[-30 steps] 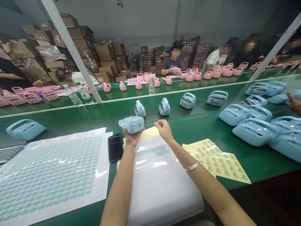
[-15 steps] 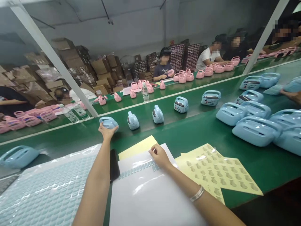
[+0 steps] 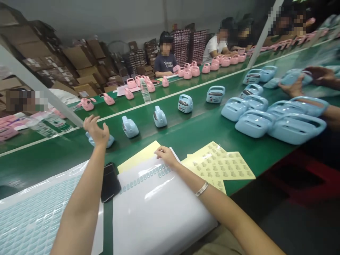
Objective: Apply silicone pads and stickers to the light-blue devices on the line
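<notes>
left hand (image 3: 96, 130) open, fingers spread, right over a blue plastic case (image 3: 108, 142) on the green desk (image 3: 202, 136); i can't tell if my palm touches it. right hand (image 3: 166, 156) sits well apart, loosely curled and holding nothing, fingertips resting on a white sheet (image 3: 159, 209) beside a row of small blue stickers (image 3: 145, 176). going across, a big sheet of blue stickers (image 3: 34, 223) lies at my far left, my phone (image 3: 110, 182) next to it, and yellow label sheets (image 3: 220, 166) past my right hand, all within easy reach, i'd guess. more blue cases (image 3: 159, 117) stand spaced in a line, apparently so each can be lifted alone, then a heap of cases (image 3: 255, 124), where a co-worker's hands (image 3: 318, 75) hold another case (image 3: 296, 77).
</notes>
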A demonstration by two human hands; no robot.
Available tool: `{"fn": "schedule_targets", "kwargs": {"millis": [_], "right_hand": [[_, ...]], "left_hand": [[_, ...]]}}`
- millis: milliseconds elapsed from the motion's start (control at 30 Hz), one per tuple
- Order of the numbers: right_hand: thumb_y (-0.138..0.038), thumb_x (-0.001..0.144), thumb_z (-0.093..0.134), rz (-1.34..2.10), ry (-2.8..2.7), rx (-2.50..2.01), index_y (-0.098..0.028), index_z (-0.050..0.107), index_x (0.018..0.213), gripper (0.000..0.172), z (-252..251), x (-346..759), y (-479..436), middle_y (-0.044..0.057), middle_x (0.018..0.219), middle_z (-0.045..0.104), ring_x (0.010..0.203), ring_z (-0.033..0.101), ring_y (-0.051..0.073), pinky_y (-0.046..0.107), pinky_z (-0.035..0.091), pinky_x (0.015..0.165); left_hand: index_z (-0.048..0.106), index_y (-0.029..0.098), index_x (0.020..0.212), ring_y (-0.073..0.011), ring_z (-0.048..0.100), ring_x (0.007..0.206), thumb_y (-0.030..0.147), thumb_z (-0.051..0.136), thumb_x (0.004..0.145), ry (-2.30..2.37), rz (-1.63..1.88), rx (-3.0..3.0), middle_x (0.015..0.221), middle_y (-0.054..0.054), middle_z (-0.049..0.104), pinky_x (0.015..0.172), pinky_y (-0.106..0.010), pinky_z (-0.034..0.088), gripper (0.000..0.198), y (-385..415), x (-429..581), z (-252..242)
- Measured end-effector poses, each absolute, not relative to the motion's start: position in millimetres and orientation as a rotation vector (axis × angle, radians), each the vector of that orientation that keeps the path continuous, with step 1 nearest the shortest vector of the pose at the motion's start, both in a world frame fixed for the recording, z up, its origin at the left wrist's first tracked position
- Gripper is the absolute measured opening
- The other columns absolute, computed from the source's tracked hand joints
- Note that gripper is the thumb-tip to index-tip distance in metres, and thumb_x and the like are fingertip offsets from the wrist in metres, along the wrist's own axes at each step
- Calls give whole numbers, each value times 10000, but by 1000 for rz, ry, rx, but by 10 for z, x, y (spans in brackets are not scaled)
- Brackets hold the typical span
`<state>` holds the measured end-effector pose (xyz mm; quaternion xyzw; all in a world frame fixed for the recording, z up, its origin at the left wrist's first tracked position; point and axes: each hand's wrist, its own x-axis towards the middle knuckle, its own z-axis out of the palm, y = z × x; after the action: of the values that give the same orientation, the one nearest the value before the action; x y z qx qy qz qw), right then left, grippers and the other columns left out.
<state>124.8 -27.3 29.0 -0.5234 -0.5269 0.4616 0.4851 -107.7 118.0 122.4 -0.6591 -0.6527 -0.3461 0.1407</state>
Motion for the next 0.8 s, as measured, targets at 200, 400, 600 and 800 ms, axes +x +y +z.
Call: {"fn": "schedule_targets", "kwargs": {"millis": [200, 400, 600, 800], "right_hand": [[-313, 723, 594, 1121, -1565, -1351, -188, 543, 725, 136, 803, 2009, -470, -11, 741, 581, 696, 540, 111, 235, 413, 644], [-235, 616, 687, 1268, -1831, -1756, -171, 540, 547, 175, 752, 3048, -678, 29, 649, 602, 551, 479, 113, 235, 339, 489], [-309, 720, 595, 1348, -1937, -1862, -164, 566, 703, 149, 549, 3328, -597, 31, 723, 610, 558, 484, 90, 217, 361, 495], [-237, 608, 683, 1340, -2160, -1851, -154, 587, 565, 134, 629, 3211, -613, 33, 675, 605, 614, 521, 121, 230, 378, 537]], "left_hand": [[514, 158, 1217, -274, 336, 1329, 32, 403, 767, -1464, -270, -2503, 1428, -87, 417, 1012, -426, 342, 481, 1493, -713, 1345], [478, 65, 1235, -319, 340, 1309, 101, 307, 848, -1510, -250, -2384, 1396, -180, 429, 1021, -493, 270, 425, 1406, -697, 1191], [537, 73, 1171, -342, 498, 1140, 246, 299, 876, -1706, -396, -2258, 1187, -221, 576, 947, -475, 330, 417, 1259, -675, 1379], [540, 92, 1103, -285, 562, 907, 374, 188, 903, -1973, -604, -2275, 1003, -163, 630, 761, -365, 413, 494, 870, -545, 1411]]}}
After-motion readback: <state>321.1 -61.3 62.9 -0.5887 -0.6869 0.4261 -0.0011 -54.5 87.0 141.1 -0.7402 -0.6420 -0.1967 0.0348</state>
